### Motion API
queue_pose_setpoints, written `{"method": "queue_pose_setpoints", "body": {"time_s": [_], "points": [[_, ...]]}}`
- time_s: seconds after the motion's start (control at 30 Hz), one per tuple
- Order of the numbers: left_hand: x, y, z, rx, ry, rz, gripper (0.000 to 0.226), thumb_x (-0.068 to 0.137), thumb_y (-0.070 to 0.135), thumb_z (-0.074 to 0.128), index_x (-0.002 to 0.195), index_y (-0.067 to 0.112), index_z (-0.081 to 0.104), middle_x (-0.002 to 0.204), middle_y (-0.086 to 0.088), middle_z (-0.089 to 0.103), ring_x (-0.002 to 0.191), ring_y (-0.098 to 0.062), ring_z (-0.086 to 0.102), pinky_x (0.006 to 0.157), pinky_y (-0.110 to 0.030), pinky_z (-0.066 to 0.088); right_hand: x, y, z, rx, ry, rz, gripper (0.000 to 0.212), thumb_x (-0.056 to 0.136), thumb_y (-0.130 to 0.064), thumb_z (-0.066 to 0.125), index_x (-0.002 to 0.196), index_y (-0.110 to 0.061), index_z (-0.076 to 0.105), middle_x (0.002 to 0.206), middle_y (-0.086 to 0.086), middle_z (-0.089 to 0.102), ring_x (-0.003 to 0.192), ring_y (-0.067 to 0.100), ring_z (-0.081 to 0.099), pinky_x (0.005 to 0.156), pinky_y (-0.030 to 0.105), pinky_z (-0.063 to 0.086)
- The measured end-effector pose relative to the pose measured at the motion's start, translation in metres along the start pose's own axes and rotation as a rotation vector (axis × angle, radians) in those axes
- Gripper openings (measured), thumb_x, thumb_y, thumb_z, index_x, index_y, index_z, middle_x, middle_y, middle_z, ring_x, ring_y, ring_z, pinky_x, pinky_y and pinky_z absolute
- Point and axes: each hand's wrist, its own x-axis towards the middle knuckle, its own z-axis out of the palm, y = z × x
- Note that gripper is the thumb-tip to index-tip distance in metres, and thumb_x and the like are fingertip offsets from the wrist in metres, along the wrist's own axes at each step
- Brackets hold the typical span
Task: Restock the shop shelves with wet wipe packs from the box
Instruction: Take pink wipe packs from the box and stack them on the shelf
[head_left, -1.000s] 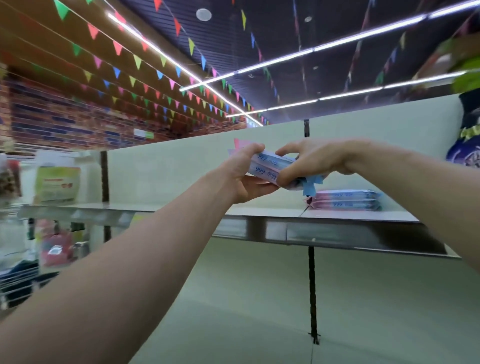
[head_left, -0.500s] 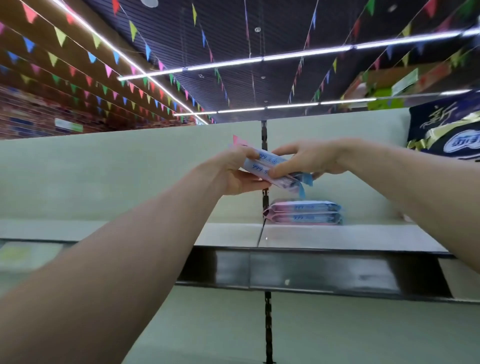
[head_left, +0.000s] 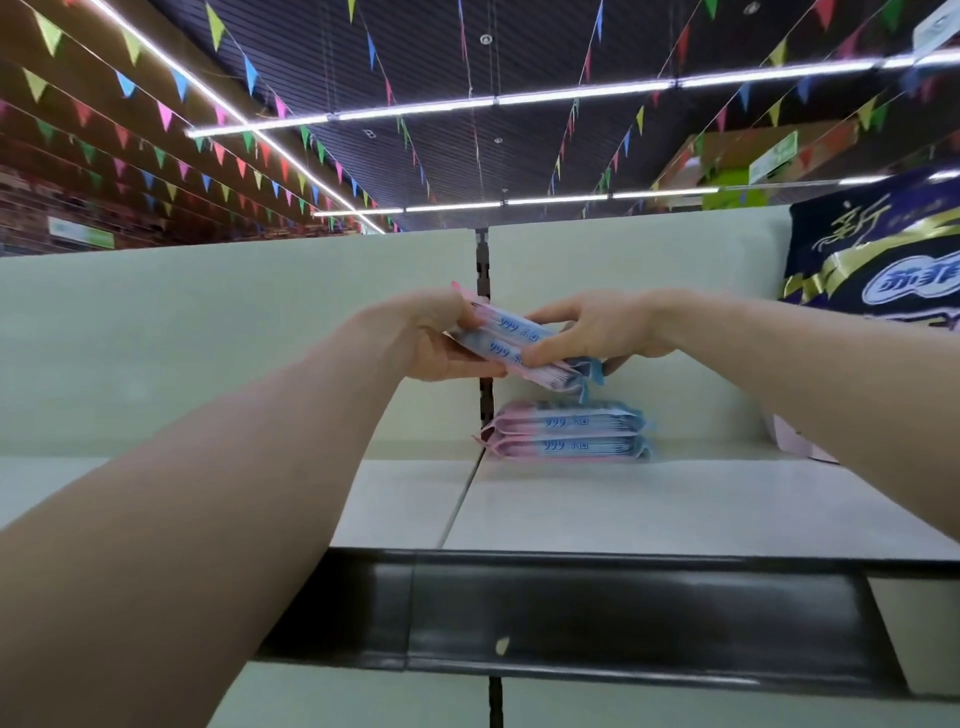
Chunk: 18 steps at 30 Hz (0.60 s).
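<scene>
Two pink-and-blue wet wipe packs (head_left: 514, 343), stacked and tilted down to the right, are held in the air above the shelf. My left hand (head_left: 436, 338) grips their left end. My right hand (head_left: 597, 330) pinches their right side from above. Just below them, two more wet wipe packs (head_left: 569, 431) lie stacked flat on the white top shelf (head_left: 649, 504), against the back panel. The box is out of view.
A large dark blue and gold product bag (head_left: 878, 265) stands at the shelf's right end. A black upright post (head_left: 485, 332) splits the pale back panel. The shelf's front edge carries a dark price rail (head_left: 597, 613). Bunting hangs from the ceiling.
My view has swung right and come closer to the shelf. Both hands carried the two packs right, to just above the stacked pair.
</scene>
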Motion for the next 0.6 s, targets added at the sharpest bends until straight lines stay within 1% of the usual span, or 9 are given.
{"method": "queue_pose_setpoints", "body": {"time_s": [0.1, 0.2, 0.27, 0.33, 0.4, 0.5, 0.57, 0.6], "points": [[-0.002, 0.000, -0.006, -0.015, -0.067, 0.041, 0.020, 0.091, -0.003, 0.045, 0.109, 0.005, 0.048, 0.110, -0.027, 0.063, 0.089, -0.042, 0.069, 0.080, -0.047, 0.058, 0.000, 0.002, -0.003, 0.013, -0.007, -0.015, 0.045, 0.088, -0.045, 0.063, 0.131, -0.042, 0.050, 0.112, -0.004, 0.063, 0.103, 0.018, 0.060, 0.096, 0.045, 0.049], [-0.003, -0.002, -0.005, 0.022, -0.091, 0.051, 0.024, 0.086, -0.009, 0.045, 0.105, 0.006, 0.050, 0.115, -0.026, 0.058, 0.090, -0.042, 0.069, 0.074, -0.046, 0.060, 0.000, 0.007, -0.005, -0.018, -0.015, -0.025, 0.049, 0.086, -0.043, 0.066, 0.132, -0.041, 0.049, 0.108, -0.003, 0.064, 0.099, 0.017, 0.061, 0.092, 0.044, 0.052], [-0.002, -0.004, 0.001, 0.090, -0.074, 0.020, 0.020, 0.088, -0.011, 0.046, 0.100, 0.004, 0.050, 0.109, -0.025, 0.059, 0.089, -0.039, 0.069, 0.076, -0.043, 0.059, -0.001, 0.011, -0.008, -0.072, -0.014, -0.033, 0.053, 0.084, -0.040, 0.069, 0.133, -0.042, 0.048, 0.107, -0.002, 0.066, 0.095, 0.016, 0.064, 0.088, 0.040, 0.054], [0.000, -0.006, 0.007, 0.183, -0.072, -0.024, 0.015, 0.089, -0.009, 0.048, 0.097, 0.003, 0.051, 0.101, -0.024, 0.062, 0.083, -0.034, 0.069, 0.078, -0.039, 0.057, -0.004, 0.016, -0.012, -0.108, -0.001, -0.036, 0.053, 0.083, -0.036, 0.071, 0.131, -0.042, 0.049, 0.106, -0.002, 0.068, 0.092, 0.015, 0.066, 0.086, 0.038, 0.055], [0.002, -0.009, 0.014, 0.281, -0.073, -0.048, 0.011, 0.091, -0.007, 0.048, 0.095, 0.003, 0.052, 0.098, -0.023, 0.064, 0.078, -0.030, 0.068, 0.077, -0.036, 0.057, -0.007, 0.021, -0.014, -0.147, 0.020, -0.037, 0.053, 0.083, -0.031, 0.070, 0.131, -0.040, 0.050, 0.110, -0.002, 0.067, 0.093, 0.014, 0.065, 0.089, 0.037, 0.053], [0.009, -0.017, 0.022, 0.387, -0.068, -0.048, 0.011, 0.093, -0.004, 0.048, 0.091, 0.005, 0.052, 0.097, -0.019, 0.063, 0.077, -0.026, 0.065, 0.078, -0.036, 0.057, -0.008, 0.027, -0.013, -0.204, 0.030, -0.039, 0.054, 0.084, -0.027, 0.067, 0.133, -0.040, 0.049, 0.115, -0.003, 0.064, 0.098, 0.013, 0.060, 0.090, 0.033, 0.049], [0.014, -0.021, 0.024, 0.447, -0.047, -0.043, 0.008, 0.094, -0.002, 0.050, 0.093, 0.005, 0.052, 0.089, -0.016, 0.063, 0.073, -0.024, 0.064, 0.077, -0.035, 0.057, -0.007, 0.027, -0.011, -0.237, 0.032, -0.045, 0.054, 0.084, -0.027, 0.067, 0.134, -0.040, 0.048, 0.116, -0.003, 0.063, 0.100, 0.016, 0.060, 0.093, 0.036, 0.049], [0.015, -0.023, 0.024, 0.476, -0.037, -0.048, 0.005, 0.094, 0.000, 0.051, 0.094, 0.005, 0.053, 0.085, -0.015, 0.063, 0.070, -0.022, 0.063, 0.075, -0.034, 0.056, -0.006, 0.026, -0.010, -0.256, 0.034, -0.052, 0.054, 0.084, -0.028, 0.067, 0.133, -0.040, 0.048, 0.116, -0.004, 0.062, 0.101, 0.017, 0.059, 0.094, 0.037, 0.049]]}}
